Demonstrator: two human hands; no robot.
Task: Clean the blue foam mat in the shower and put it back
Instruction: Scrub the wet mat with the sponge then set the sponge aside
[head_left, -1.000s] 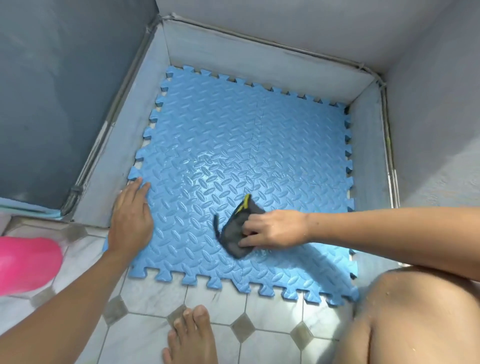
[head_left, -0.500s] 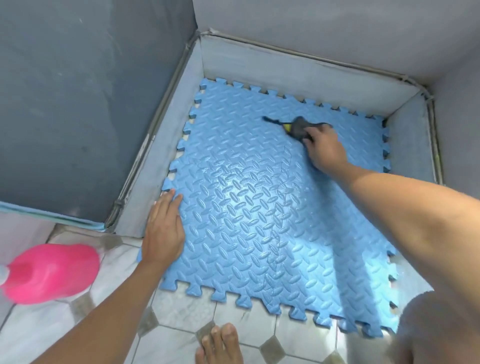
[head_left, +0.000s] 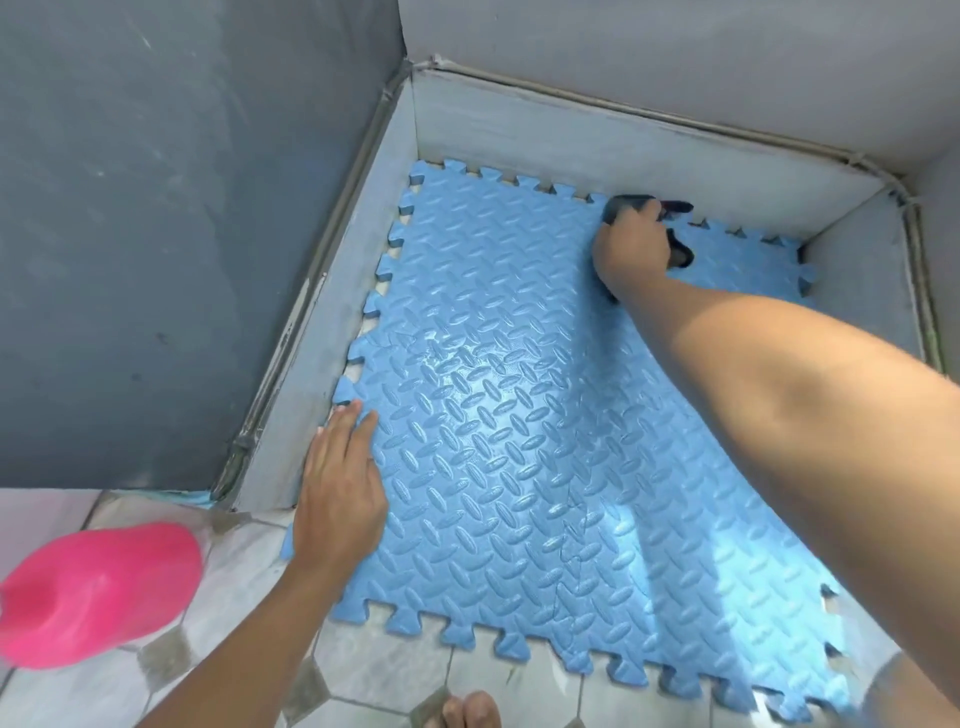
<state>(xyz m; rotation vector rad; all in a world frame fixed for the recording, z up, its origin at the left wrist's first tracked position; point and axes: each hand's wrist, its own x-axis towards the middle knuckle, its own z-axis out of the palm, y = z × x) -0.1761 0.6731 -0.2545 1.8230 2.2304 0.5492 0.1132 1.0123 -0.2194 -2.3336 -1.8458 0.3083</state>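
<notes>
The blue foam mat (head_left: 519, 467) lies flat in the shower, under both your hands. As seen from your head, its longer run goes from your toes (head_left: 470, 709) away toward the low back wall (head_left: 571, 130). Its toothed near edge pokes out onto the tiled floor (head_left: 395, 675), behind your left wrist.

Your left hand (head_left: 340, 499) lies flat, fingers straight and together, palm down on the mat's left edge near the front corner. The fingertips point toward the back wall, and the mat stretches ahead of them and off to their right.

Your right hand (head_left: 631, 249) reaches to the mat's far edge, fingers curled round a dark cloth (head_left: 626, 203) that it presses against the mat just beside the back wall. Almost all of the mat lies behind this hand, under your forearm.

A pink plastic container (head_left: 98, 592) sits on the floor to the left of your left forearm, apart from the mat.
</notes>
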